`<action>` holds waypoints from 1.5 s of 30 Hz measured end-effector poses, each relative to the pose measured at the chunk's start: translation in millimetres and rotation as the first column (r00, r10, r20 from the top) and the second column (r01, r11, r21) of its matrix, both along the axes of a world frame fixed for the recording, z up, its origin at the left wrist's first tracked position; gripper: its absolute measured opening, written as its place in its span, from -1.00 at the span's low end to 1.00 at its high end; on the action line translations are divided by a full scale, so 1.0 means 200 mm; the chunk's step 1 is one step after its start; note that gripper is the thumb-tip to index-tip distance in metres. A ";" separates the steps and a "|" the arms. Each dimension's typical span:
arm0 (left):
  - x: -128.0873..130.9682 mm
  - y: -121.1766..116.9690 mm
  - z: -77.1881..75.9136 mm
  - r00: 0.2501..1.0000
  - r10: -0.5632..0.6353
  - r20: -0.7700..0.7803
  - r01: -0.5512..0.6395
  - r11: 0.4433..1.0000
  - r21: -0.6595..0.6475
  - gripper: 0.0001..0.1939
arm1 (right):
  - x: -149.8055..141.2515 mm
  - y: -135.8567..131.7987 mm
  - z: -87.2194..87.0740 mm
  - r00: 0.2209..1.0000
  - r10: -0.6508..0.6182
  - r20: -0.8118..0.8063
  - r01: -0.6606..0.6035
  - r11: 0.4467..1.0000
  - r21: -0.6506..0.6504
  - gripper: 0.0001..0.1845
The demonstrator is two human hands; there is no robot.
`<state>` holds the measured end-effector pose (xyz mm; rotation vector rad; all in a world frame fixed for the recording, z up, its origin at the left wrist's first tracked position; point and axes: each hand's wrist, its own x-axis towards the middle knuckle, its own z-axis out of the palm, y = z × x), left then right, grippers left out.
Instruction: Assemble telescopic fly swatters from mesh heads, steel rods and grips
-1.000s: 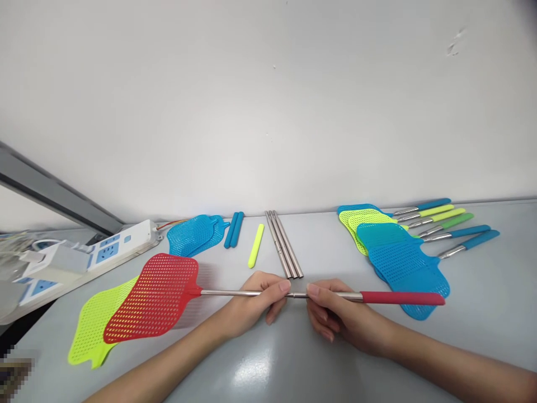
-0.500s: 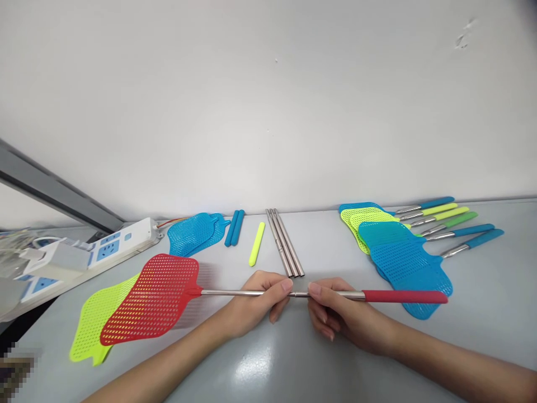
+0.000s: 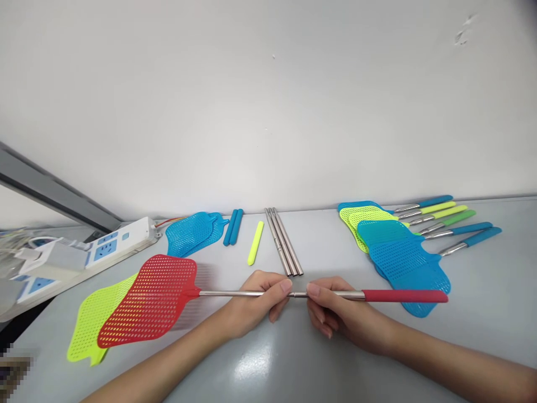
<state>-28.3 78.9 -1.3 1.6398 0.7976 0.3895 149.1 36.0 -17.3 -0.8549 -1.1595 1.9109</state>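
Since the earlier frame, only a slight shift was noted: the red swatter head (image 3: 149, 302) had been carried a little further left over the yellow-green swatter head (image 3: 88, 327), and the hands were kept almost unmoved. The metal rod (image 3: 232, 293) was held roughly level across the near part of the table (image 3: 319, 364), with its red handle (image 3: 405, 296) reaching right, across the blue swatter head (image 3: 403, 252) in the view. The rod was pinched between thumb and curled fingers by the left hand (image 3: 255, 302) just left of a seam, and likewise by the right hand (image 3: 344, 316) just right of it. The step was judged to be work at this joint, though whether the sections were being drawn out, closed or merely checked could not be told. For the next move, it was judged, both grips would need to be firm and the sections kept in line. Beyond the hands, metal tubes (image 3: 283, 243) were laid side by side. The rod was partly covered by the thumbs, and some fingertips were hidden. Contact between handle and blue head could not be settled. The far-left cables were blurred; the lower-left corner was pixelated.
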 end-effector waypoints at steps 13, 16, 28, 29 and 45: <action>0.01 -0.01 0.01 0.993 0.006 0.121 0.005 0.996 -0.091 -0.51 | 0.00 0.00 0.00 0.999 -0.044 -0.020 0.043 0.999 -0.020 -0.54; 0.03 -0.04 0.03 0.977 0.039 0.208 0.036 0.938 -0.346 -0.55 | 0.00 -0.01 -0.01 0.990 -0.123 -0.069 0.120 0.992 -0.043 -0.52; 0.02 -0.21 0.15 0.996 0.085 0.000 -0.061 0.707 0.704 -0.96 | 0.00 0.01 -0.02 0.985 -0.092 -0.143 0.077 0.991 -0.106 -0.54; 0.02 -0.21 0.15 0.993 0.122 -0.002 -0.071 0.590 0.804 -0.89 | 0.00 0.01 -0.02 0.987 -0.083 -0.140 0.070 0.993 -0.095 -0.54; 0.05 -0.16 0.00 0.902 0.321 -0.289 0.184 0.322 0.929 -0.77 | 0.02 0.00 0.06 0.988 0.046 0.148 -0.059 0.995 0.083 -0.54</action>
